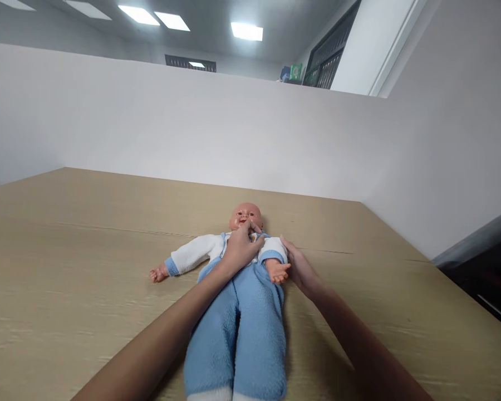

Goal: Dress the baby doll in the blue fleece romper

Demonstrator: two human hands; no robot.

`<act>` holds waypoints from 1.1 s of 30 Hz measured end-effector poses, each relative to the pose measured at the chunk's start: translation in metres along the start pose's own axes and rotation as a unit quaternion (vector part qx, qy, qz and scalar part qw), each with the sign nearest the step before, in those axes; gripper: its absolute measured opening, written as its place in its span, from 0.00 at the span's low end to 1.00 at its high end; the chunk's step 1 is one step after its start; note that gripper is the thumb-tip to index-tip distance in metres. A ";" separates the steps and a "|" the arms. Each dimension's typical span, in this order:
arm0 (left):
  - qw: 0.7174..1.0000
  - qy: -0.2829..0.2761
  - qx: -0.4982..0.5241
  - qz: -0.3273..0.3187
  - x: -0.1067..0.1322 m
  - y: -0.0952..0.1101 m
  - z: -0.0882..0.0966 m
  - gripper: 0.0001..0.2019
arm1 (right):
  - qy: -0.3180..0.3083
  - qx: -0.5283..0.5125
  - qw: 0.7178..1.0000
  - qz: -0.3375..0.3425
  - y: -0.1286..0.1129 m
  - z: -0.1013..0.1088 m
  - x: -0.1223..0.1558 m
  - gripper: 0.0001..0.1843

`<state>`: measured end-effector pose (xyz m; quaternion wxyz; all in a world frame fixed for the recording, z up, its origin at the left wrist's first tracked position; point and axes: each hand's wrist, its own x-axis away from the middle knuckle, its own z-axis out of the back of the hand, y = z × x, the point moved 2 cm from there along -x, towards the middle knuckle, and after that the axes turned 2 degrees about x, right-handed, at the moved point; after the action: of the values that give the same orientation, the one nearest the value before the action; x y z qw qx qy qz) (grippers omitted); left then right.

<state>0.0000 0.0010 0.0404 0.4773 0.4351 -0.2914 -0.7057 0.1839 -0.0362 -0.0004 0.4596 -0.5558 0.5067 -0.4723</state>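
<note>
A baby doll (237,312) lies on its back on the table, its bald head (247,214) toward the far side. It wears a white top with blue cuffs and fuzzy light-blue trousers. My left hand (242,248) is across the doll's upper chest, fingers curled at the collar just below the chin and thumb toward the white sleeve. With my right hand (301,270) I hold the outer side of the doll's bent arm (274,248); some fingers are hidden behind the sleeve. The doll's other arm (194,252) stretches out to the left, away from my hands.
The wood-patterned table (87,267) spreads around the doll, with a seam running across it. A white partition (192,128) rises along the far edge. Toward the right edge there is a dark object (488,273) beside the table.
</note>
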 end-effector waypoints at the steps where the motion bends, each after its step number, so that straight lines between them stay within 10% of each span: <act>1: 1.000 -0.008 -0.007 -0.003 0.001 0.002 0.000 0.07 | -0.016 0.002 0.999 -0.037 -0.002 0.003 0.007 0.29; 12: 0.997 -0.031 -0.062 -0.028 0.006 0.007 -0.007 0.06 | 0.018 0.111 0.991 -0.065 -0.023 0.097 0.053 0.33; 25: 0.985 -0.018 -0.154 -0.080 0.010 0.011 -0.006 0.06 | 0.042 0.282 0.957 0.045 0.001 0.132 0.063 0.33; 29: 0.958 0.028 -0.245 -0.143 0.015 0.019 0.004 0.07 | 0.056 0.390 0.912 0.113 0.001 0.128 0.064 0.29; 33: 0.940 0.076 -0.285 -0.170 0.027 0.022 0.026 0.12 | 0.130 0.505 0.807 0.277 -0.014 0.102 0.079 0.28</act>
<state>-0.0183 -0.0325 0.0612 0.4746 0.3762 0.0377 -0.7948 0.2898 -0.1107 0.0049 0.7165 -0.0148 0.3840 -0.5822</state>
